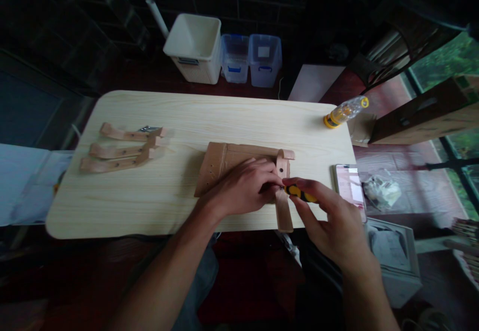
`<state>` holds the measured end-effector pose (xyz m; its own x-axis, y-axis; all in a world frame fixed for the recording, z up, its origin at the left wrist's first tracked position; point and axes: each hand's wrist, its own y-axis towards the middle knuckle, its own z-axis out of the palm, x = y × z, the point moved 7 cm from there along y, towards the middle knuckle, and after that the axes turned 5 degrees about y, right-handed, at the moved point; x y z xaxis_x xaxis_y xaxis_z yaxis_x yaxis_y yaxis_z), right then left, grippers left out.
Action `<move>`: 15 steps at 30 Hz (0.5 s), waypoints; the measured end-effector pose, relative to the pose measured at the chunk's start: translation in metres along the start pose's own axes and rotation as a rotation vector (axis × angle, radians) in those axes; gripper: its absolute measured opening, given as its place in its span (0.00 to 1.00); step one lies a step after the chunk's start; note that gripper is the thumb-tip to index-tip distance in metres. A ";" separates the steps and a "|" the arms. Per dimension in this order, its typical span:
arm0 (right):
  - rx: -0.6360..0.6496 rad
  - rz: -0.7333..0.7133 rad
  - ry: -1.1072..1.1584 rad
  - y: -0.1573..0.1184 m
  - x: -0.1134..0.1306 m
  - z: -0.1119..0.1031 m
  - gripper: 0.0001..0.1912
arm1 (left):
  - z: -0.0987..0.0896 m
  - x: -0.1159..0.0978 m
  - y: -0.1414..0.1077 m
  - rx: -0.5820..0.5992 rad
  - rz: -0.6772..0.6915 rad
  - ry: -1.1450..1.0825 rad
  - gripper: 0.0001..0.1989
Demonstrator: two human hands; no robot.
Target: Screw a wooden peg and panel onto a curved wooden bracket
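A yellow-and-black screwdriver [300, 194] is gripped in my right hand [335, 216], its tip pointing left at a curved wooden piece [284, 214]. That piece has a hooked far end and a dark hole, and it lies across the right end of a brown block [212, 168], which looks like wood or cardboard. My left hand [249, 183] rests over the block, thumb and fingertips closed together beside the screwdriver tip. Whatever is between those fingertips is too small to make out. Part of the block is hidden under this hand.
Several curved wooden pieces [119, 150] with holes lie at the table's left, beside small shiny metal parts [148, 128]. A clear bottle with yellow ends [346, 112] stands at the far right corner. A phone [349, 186] lies on the right edge. Bins [200, 66] stand beyond the table.
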<state>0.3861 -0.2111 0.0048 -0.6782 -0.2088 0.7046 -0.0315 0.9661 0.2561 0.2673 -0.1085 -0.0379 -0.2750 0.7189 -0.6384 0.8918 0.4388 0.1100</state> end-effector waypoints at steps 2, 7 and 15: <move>0.007 0.002 0.002 0.000 0.000 0.000 0.21 | 0.000 0.000 0.000 0.000 -0.004 -0.002 0.07; 0.020 0.017 0.027 0.001 0.000 0.001 0.20 | 0.000 -0.001 0.001 0.009 -0.005 0.002 0.07; 0.005 0.050 0.065 -0.001 -0.002 0.001 0.19 | 0.000 -0.001 0.002 0.014 -0.008 -0.003 0.07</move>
<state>0.3869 -0.2112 0.0021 -0.6297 -0.1700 0.7580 -0.0030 0.9763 0.2164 0.2693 -0.1085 -0.0374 -0.2808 0.7136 -0.6419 0.8946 0.4368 0.0943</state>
